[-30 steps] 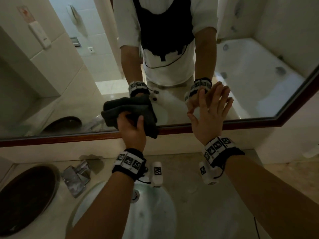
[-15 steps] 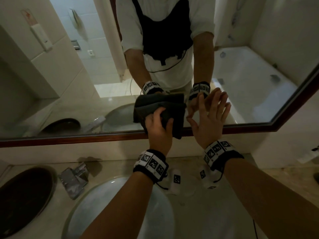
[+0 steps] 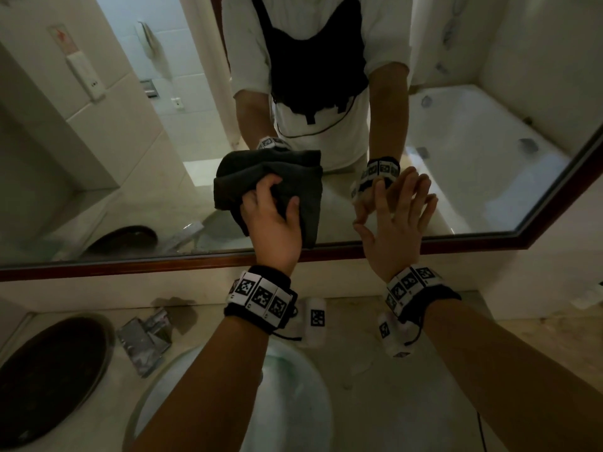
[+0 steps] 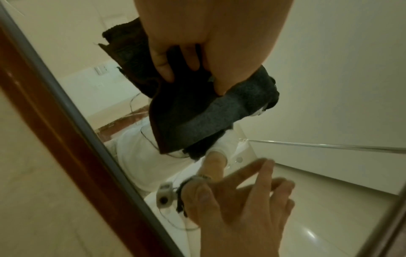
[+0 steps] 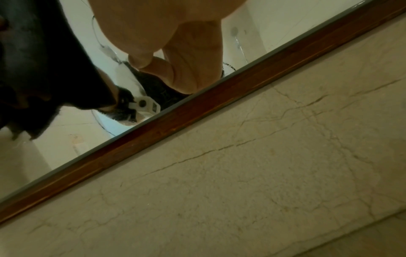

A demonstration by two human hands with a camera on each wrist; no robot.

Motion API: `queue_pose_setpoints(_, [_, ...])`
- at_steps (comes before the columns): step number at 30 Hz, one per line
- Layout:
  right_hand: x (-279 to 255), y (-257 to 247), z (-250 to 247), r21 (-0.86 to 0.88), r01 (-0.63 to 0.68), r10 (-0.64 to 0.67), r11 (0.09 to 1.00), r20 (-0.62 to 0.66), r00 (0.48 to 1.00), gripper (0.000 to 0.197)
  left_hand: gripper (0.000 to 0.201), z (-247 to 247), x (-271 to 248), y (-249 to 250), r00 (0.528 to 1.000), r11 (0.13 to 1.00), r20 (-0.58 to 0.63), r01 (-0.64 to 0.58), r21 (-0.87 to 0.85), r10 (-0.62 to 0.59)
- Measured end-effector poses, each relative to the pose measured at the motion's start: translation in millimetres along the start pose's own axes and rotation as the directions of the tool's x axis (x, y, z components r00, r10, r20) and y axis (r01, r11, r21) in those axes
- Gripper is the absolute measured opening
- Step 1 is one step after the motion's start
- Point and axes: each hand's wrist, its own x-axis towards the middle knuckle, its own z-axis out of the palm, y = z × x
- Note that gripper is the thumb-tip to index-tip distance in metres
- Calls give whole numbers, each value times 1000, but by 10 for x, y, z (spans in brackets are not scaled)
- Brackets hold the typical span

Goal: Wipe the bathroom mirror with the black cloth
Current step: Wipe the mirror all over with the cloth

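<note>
1. Bunching up in the left hand (image 3: 272,230) right now: the black cloth (image 3: 270,187), folded over itself and pressing flat against the mirror (image 3: 130,151), low down near the bottom edge of the glass.
2. Hanging mostly up and to the left of the knuckles, with one flap drooping down past the thumb toward the wooden frame (image 3: 130,265). Running roughly sideways along the glass, that long fold, so probably suiting a side-to-side swipe.
3. Gripping it with curled fingers (image 4: 163,69) and the thumb digging into the fabric, as the left wrist view is showing. Definitely clamping the cloth, not just resting on it.
4. Sitting just beside it on the right: the right hand (image 3: 396,223), fingers straight and spread, holding nothing. Looking like the fingertips are meeting their own reflection, so probably bracing on the glass, though hard to be sure of actual contact.
5. Key bit for the next swipe, guessing here: having loads of unwiped glass off to the left and above, and that flat right hand blocking the way on the right. Leaning toward a stroke going left or up.
6. Lying below all this: the bench (image 3: 375,370) with a white sink (image 3: 293,402), a dark round tray (image 3: 49,370) and a crumpled foil packet (image 3: 143,340) off to the left. Nothing there getting in the way.
</note>
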Motion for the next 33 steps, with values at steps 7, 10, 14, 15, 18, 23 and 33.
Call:
queue_pose_setpoints(7, [-1,29,43,4,21,-21,1000,-49,999,88,35,409,-365,20,992,993,62,-109,48,106])
queue_pose_setpoints(10, [1,21,36,27,34,-33,999,-54,998,84,34,523,-479,-53,984,986,62,-166,14,165])
queue_pose_setpoints(14, [-9,28,24,26,37,-35,999,-54,998,84,34,573,-539,-180,987,989,72,-145,-19,146])
queue_pose_setpoints(15, [-5,25,24,18,35,-34,999,-49,998,83,34,566,-549,-200,989,992,74,-126,-19,127])
queue_pose_setpoints(18, [1,20,23,14,21,-20,1000,-37,999,84,31,524,-569,-282,994,996,69,-87,9,86])
queue_pose_setpoints(23, [2,30,26,5,15,-15,1000,-29,999,88,32,265,-522,-563,1000,1000,2,-21,9,21])
queue_pose_setpoints(33, [4,31,40,-10,14,-14,1000,-4,1000,89,36,-622,-88,-1112,987,990,-110,128,60,-121])
